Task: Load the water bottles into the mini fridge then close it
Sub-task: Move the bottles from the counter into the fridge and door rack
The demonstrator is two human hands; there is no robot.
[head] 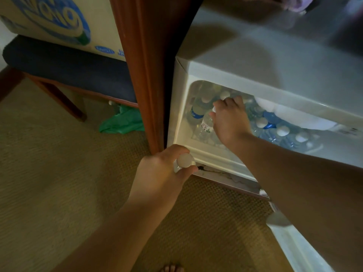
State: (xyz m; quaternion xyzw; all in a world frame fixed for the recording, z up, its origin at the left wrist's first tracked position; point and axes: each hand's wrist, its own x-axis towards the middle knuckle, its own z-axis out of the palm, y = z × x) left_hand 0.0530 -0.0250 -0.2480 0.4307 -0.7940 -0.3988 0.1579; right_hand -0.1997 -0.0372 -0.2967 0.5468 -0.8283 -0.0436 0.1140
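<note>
Fingers of the right hand [229, 118] curl round a clear plastic bottle [206, 125] inside the open white mini fridge [275, 61], packed with white-capped bottles [280, 132]. Left hand [163, 169] grips another white-capped bottle [183, 160] near the sill. Labels unreadable; door [298, 244] cut off right.

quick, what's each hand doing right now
Left hand: grips a white-capped water bottle just outside the mini fridge.
Right hand: inside the fridge, fingers curled on a bottle with a red-and-green label.
</note>
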